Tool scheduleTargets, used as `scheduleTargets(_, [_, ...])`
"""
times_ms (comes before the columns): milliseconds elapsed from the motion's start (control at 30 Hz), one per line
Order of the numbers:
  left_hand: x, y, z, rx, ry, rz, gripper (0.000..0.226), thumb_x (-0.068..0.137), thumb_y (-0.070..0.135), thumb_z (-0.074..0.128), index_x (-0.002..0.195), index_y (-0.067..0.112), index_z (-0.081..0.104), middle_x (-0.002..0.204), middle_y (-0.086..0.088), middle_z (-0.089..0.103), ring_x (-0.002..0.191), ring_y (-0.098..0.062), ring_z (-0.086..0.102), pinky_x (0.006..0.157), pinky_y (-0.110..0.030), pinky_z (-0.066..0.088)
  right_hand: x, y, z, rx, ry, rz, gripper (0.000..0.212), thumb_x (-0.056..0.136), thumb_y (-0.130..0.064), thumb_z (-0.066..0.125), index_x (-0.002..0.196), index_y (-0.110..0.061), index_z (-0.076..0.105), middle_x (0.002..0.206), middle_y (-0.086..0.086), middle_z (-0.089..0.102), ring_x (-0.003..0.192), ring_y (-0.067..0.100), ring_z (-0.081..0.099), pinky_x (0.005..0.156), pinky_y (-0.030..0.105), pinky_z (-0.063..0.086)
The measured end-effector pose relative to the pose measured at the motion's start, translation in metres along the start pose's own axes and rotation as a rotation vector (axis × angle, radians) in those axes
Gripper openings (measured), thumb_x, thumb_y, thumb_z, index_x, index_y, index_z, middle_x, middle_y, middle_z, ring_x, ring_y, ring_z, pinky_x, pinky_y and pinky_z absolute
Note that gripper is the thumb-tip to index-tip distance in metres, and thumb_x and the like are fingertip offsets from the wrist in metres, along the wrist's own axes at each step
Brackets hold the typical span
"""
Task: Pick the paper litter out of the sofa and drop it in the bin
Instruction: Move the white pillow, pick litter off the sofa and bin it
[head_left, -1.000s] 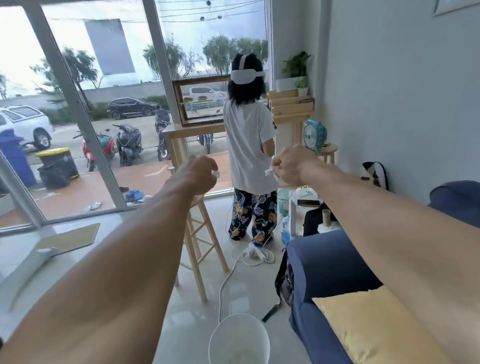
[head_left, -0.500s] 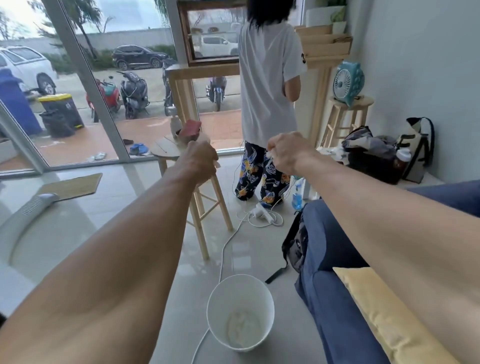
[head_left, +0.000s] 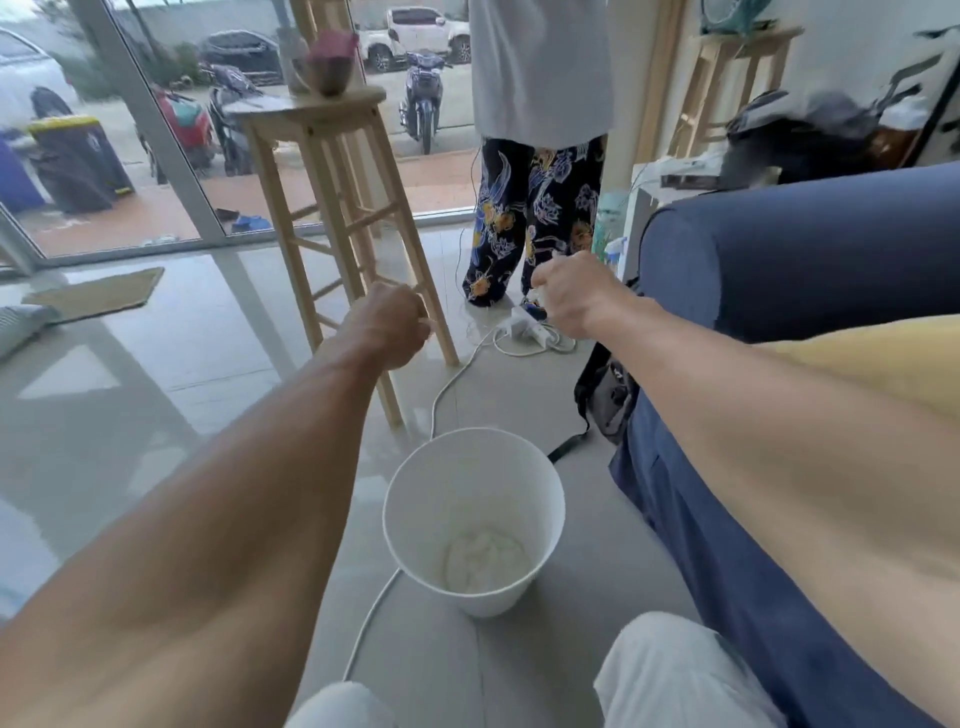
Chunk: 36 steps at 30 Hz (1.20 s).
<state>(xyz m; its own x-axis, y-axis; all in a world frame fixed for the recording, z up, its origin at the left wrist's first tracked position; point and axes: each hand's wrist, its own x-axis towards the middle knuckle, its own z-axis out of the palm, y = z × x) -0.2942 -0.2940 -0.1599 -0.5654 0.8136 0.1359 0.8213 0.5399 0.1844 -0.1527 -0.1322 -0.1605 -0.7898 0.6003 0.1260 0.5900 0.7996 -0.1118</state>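
A white bin (head_left: 427, 486) stands on the tiled floor between my knees and the blue sofa (head_left: 789, 270). Crumpled white paper (head_left: 484, 564) lies at its bottom. Both of my arms reach forward over the bin. My left hand (head_left: 387, 325) is a closed fist beyond the bin's far left side, with only a pale sliver of paper showing at the thumb. My right hand (head_left: 571, 296) is pinched shut on a small white scrap, beyond the bin's far right side. How much paper either hand holds is hidden.
A wooden stool (head_left: 332, 171) holding cups stands just past my left hand. A person in patterned trousers (head_left: 535, 208) stands behind my hands. A white power strip (head_left: 525, 328) and its cable cross the floor. A black bag (head_left: 605, 395) leans on the sofa, and a yellow cushion (head_left: 883, 364) lies on it.
The view has tilted down, bringing the bin fully into sight below my hands. Both hands have stayed shut and now sit lower, nearer the bin.
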Motion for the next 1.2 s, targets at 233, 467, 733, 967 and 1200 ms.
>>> scheduleTargets(233, [-0.023, -0.018, 0.072, -0.087, 0.01, -0.029, 0.028, 0.097, 0.029, 0.056, 0.097, 0.007, 0.073, 0.096, -0.008, 0.071, 0.082, -0.018, 0.066, 0.085, -0.037, 0.054, -0.014, 0.009, 0.088, 0.066, -0.016, 0.013, 0.021, 0.091, -0.008, 0.038, 0.094, -0.014, 0.058, 0.11, 0.015, 0.059, 0.104, 0.036, 0.057, 0.083, 0.037, 0.048])
scheduleTargets(467, [-0.062, -0.038, 0.126, -0.15, -0.06, -0.13, 0.023, 0.096, 0.029, 0.058, 0.096, 0.011, 0.073, 0.094, -0.007, 0.072, 0.085, -0.021, 0.069, 0.089, -0.04, 0.054, -0.034, 0.001, 0.195, 0.093, -0.209, 0.029, 0.027, 0.088, -0.03, 0.058, 0.1, -0.009, 0.07, 0.109, 0.016, 0.066, 0.1, 0.033, 0.059, 0.071, 0.028, 0.04])
scheduleTargets(733, [-0.101, -0.069, 0.198, -0.175, -0.165, -0.278, 0.021, 0.093, 0.026, 0.057, 0.097, 0.013, 0.074, 0.091, -0.011, 0.073, 0.089, -0.025, 0.069, 0.088, -0.038, 0.054, -0.054, -0.021, 0.293, 0.148, -0.35, -0.026, 0.029, 0.094, -0.02, 0.048, 0.117, -0.024, 0.066, 0.124, 0.009, 0.062, 0.113, 0.032, 0.056, 0.09, 0.031, 0.047])
scheduleTargets(967, [-0.118, -0.086, 0.222, -0.203, -0.211, -0.365, 0.016, 0.089, 0.028, 0.058, 0.091, 0.021, 0.072, 0.091, -0.012, 0.07, 0.086, -0.03, 0.068, 0.086, -0.04, 0.054, -0.061, -0.031, 0.31, 0.255, -0.473, -0.062, 0.07, 0.088, -0.001, 0.039, 0.148, -0.039, 0.034, 0.15, 0.001, 0.039, 0.134, 0.025, 0.042, 0.105, 0.031, 0.04])
scheduleTargets(1200, [-0.111, -0.076, 0.225, -0.255, -0.201, -0.313, 0.025, 0.094, 0.023, 0.052, 0.11, 0.029, 0.07, 0.102, -0.014, 0.067, 0.083, -0.026, 0.07, 0.088, -0.038, 0.055, -0.07, -0.01, 0.297, 0.04, -0.262, -0.092, 0.062, 0.092, -0.013, 0.044, 0.15, -0.022, 0.024, 0.155, 0.009, 0.021, 0.144, 0.028, 0.014, 0.113, 0.038, 0.019])
